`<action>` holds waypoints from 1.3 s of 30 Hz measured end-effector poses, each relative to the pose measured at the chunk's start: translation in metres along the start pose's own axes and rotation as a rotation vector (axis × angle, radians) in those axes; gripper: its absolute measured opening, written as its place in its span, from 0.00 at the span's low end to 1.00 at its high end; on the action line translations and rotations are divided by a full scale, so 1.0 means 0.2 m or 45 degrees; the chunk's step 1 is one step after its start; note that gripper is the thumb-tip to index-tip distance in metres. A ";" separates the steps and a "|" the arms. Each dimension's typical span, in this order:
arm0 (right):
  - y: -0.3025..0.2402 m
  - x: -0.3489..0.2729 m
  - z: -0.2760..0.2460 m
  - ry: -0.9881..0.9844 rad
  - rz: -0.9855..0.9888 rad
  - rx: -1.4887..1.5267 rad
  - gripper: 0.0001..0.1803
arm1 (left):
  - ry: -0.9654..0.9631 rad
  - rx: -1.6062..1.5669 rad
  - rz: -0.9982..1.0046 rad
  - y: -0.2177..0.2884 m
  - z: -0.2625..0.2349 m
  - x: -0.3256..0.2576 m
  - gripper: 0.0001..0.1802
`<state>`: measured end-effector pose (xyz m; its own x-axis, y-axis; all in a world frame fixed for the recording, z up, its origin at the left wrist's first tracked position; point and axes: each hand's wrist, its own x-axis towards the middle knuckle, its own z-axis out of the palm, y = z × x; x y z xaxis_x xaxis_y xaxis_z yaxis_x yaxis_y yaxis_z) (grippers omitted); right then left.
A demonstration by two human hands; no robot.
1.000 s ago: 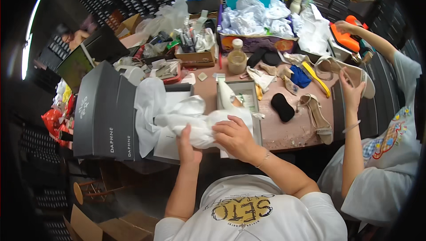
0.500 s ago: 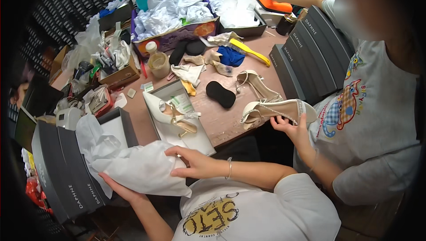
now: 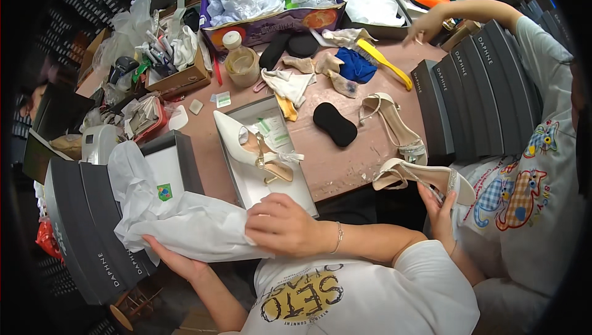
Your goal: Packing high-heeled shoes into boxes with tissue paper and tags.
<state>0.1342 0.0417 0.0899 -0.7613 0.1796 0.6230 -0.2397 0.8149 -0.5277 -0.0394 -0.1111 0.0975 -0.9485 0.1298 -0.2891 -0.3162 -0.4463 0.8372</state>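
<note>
Presently, head view: left hand (image 3: 176,260) cups the underside of a white tissue-paper bundle (image 3: 185,224), its grip closed on it; right hand (image 3: 283,224) presses on top, fingers curled over the paper. The bundle sits low, in front of the table (image 3: 345,162), beside an open grey shoebox (image 3: 169,165). Judged light, soft, crushable, tear-prone; best supported from beneath. A white heeled shoe (image 3: 250,144) lies in the box lid (image 3: 271,168).
</note>
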 end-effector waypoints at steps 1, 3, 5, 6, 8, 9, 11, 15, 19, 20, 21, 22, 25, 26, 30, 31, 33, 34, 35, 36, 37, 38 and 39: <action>-0.02 0.02 -0.02 -0.005 -0.078 -0.019 0.20 | 0.012 0.019 0.006 0.00 0.00 0.01 0.36; 0.04 0.04 -0.03 -0.067 0.165 0.388 0.17 | 0.032 0.060 0.016 0.02 -0.04 0.02 0.36; 0.11 0.05 -0.03 -0.111 0.598 0.970 0.17 | -0.014 -0.038 -0.069 0.05 -0.08 0.04 0.36; 0.13 0.06 -0.05 -0.241 0.558 0.978 0.24 | -0.036 -0.086 -0.112 0.07 -0.09 0.05 0.35; 0.10 0.03 -0.02 -0.520 0.464 0.897 0.30 | -0.047 -0.054 -0.135 0.08 -0.06 0.04 0.35; 0.08 0.01 0.01 -0.659 0.417 0.854 0.33 | -0.053 -0.038 -0.147 0.08 -0.05 0.04 0.35; 0.05 0.02 0.05 -0.728 0.527 0.979 0.40 | -0.140 -0.054 -0.174 0.09 -0.05 0.05 0.35; -0.01 -0.01 0.12 -0.432 1.000 1.382 0.43 | -0.136 0.092 -0.084 0.04 0.04 -0.04 0.38; 0.00 -0.03 0.10 -0.045 1.101 1.940 0.46 | -0.735 0.135 0.194 -0.09 -0.08 -0.14 0.53; -0.01 -0.02 0.09 0.083 1.116 2.086 0.45 | -0.810 0.226 0.236 -0.14 -0.06 -0.19 0.56; -0.02 0.00 0.08 0.216 1.129 2.229 0.44 | -0.885 0.317 0.277 -0.19 -0.06 -0.24 0.60; -0.03 0.01 0.08 0.261 1.127 2.241 0.42 | -0.969 0.365 0.081 -0.26 -0.12 -0.27 0.61; -0.07 0.03 0.11 0.140 1.223 2.226 0.50 | -0.816 0.306 0.037 -0.41 -0.11 -0.45 0.55; -0.07 0.02 0.12 0.117 1.188 2.097 0.48 | -0.580 0.028 -0.167 -0.39 -0.05 -0.46 0.43; 0.05 0.03 -0.07 -0.607 1.093 1.446 0.33 | -0.380 0.161 -0.100 -0.31 0.01 -0.41 0.29; 0.11 -0.01 -0.10 -0.379 0.793 1.026 0.25 | -0.362 0.208 -0.022 -0.29 0.03 -0.40 0.29; 0.19 0.00 -0.19 0.048 0.651 0.559 0.25 | -0.321 0.283 0.112 -0.23 0.02 -0.35 0.28; 0.15 0.08 -0.26 0.134 0.559 0.319 0.27 | -0.274 0.198 0.073 -0.22 0.01 -0.35 0.23; 0.10 0.13 -0.27 0.166 0.404 0.131 0.29 | -0.398 0.210 0.025 -0.22 -0.04 -0.32 0.22; 0.06 0.19 -0.25 0.062 0.257 -0.062 0.28 | -0.459 0.166 -0.029 -0.24 -0.10 -0.32 0.22; 0.04 0.22 -0.25 -0.027 0.126 -0.247 0.27 | -0.527 0.143 -0.087 -0.26 -0.12 -0.32 0.21; 0.05 0.21 -0.20 -0.012 0.045 -0.226 0.26 | -0.540 0.119 -0.205 -0.26 -0.14 -0.33 0.28; 0.08 0.18 -0.13 0.003 -0.034 -0.205 0.24 | -0.507 0.061 -0.200 -0.27 -0.14 -0.33 0.28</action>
<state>0.1183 0.0758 0.1192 -0.7546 0.1580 0.6369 -0.1597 0.8971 -0.4119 0.0417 -0.1198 0.0590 -0.8196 0.5286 -0.2210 -0.4491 -0.3531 0.8207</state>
